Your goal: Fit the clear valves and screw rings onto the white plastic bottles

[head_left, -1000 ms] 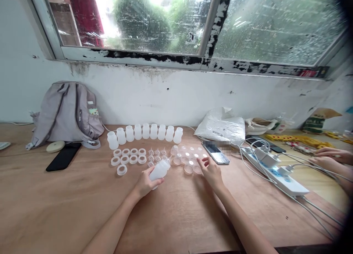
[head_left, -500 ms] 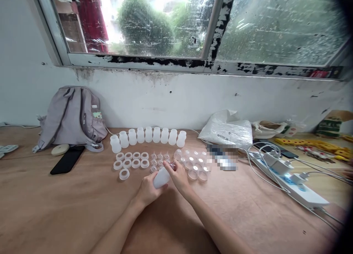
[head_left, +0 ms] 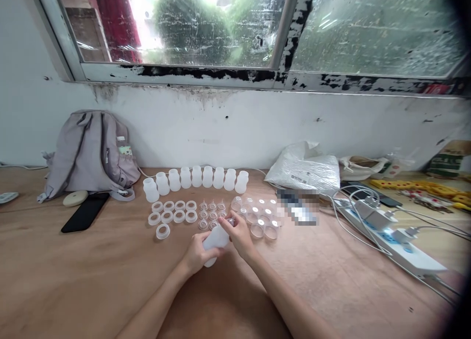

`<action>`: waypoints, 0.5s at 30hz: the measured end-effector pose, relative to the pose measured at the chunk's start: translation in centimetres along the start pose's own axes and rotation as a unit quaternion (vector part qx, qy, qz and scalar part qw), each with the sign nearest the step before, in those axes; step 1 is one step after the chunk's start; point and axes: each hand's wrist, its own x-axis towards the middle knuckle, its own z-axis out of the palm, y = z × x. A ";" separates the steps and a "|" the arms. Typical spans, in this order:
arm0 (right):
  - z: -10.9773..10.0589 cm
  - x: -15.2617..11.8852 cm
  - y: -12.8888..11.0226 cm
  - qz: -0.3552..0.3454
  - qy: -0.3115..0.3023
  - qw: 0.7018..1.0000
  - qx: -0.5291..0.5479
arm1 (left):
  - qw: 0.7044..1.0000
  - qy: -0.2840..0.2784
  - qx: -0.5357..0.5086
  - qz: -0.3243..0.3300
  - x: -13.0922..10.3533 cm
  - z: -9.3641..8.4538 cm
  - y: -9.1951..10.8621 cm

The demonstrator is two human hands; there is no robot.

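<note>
A frosted white bottle [head_left: 216, 238] lies tilted between my hands, its upper end to the right. My left hand [head_left: 198, 253] is wrapped round its body. At the upper end, my right hand [head_left: 237, 233] has its fingers closed on a small clear part, mostly hidden by the fingers. Just beyond my hands stand clear nipple-shaped pieces [head_left: 212, 206] in rows. White rings [head_left: 167, 216] lie to their left and clear domed caps [head_left: 257, 230] to their right. Several frosted bottles [head_left: 196, 177] stand in a curved row behind.
A grey backpack [head_left: 91, 152], a black phone [head_left: 85, 212] and a round cream object [head_left: 75, 198] are at the left. At the right are a white plastic package [head_left: 303, 169], a power strip [head_left: 397, 246] with white cables, and yellow items [head_left: 423, 191]. The window wall stands behind.
The bottle in my hands has tilted a little and more of its lower end shows below my left hand. The camera view has shifted slightly.
</note>
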 end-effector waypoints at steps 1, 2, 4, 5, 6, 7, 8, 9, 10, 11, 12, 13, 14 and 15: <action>0.0 -0.1 -0.1 0.004 -0.008 1.000 0.012 | 0.999 -0.021 -0.037 -0.024 -0.1 0.0 0.0; -0.1 -0.2 -0.3 0.011 -0.023 0.999 0.031 | 0.994 -0.048 -0.082 -0.056 -0.2 0.0 0.0; -0.2 -0.3 -0.5 0.033 -0.071 0.993 0.088 | 0.968 -0.113 -0.187 -0.121 -0.5 0.1 -0.1; -0.3 -0.4 -0.5 0.045 -0.098 0.987 0.119 | 0.950 -0.141 -0.238 -0.147 -0.7 0.1 -0.2; -0.4 -0.5 -0.5 0.055 -0.123 0.980 0.146 | 0.932 -0.161 -0.281 -0.165 -0.8 0.1 -0.3; -0.4 -0.5 -0.5 0.060 -0.138 0.975 0.165 | 0.917 -0.173 -0.314 -0.173 -0.9 0.1 -0.4; -0.5 -0.5 -0.4 0.061 -0.146 0.972 0.176 | 0.907 -0.179 -0.337 -0.176 -0.9 0.0 -0.5; -0.5 -0.4 -0.3 0.059 -0.148 0.970 0.182 | 0.902 -0.181 -0.350 -0.177 -0.9 -0.1 -0.6; -0.5 -0.3 -0.2 0.056 -0.146 0.970 0.183 | 0.900 -0.179 -0.356 -0.177 -0.8 -0.2 -0.7; -0.5 -0.2 -0.1 0.053 -0.144 0.971 0.183 | 0.901 -0.176 -0.356 -0.175 -0.7 -0.3 -0.8; -0.6 -0.1 0.0 0.053 -0.142 0.971 0.183 | 0.904 -0.171 -0.351 -0.175 -0.6 -0.4 -0.9; -0.6 0.0 0.1 0.053 -0.141 0.971 0.184 | 0.908 -0.165 -0.343 -0.177 -0.6 -0.5 -0.9; -0.6 0.1 0.1 0.053 -0.142 0.971 0.185 | 0.913 -0.158 -0.332 -0.178 -0.5 -0.6 -0.9; -0.7 0.2 0.1 0.051 -0.142 0.971 0.186 | 0.919 -0.150 -0.319 -0.176 -0.4 -0.6 -0.8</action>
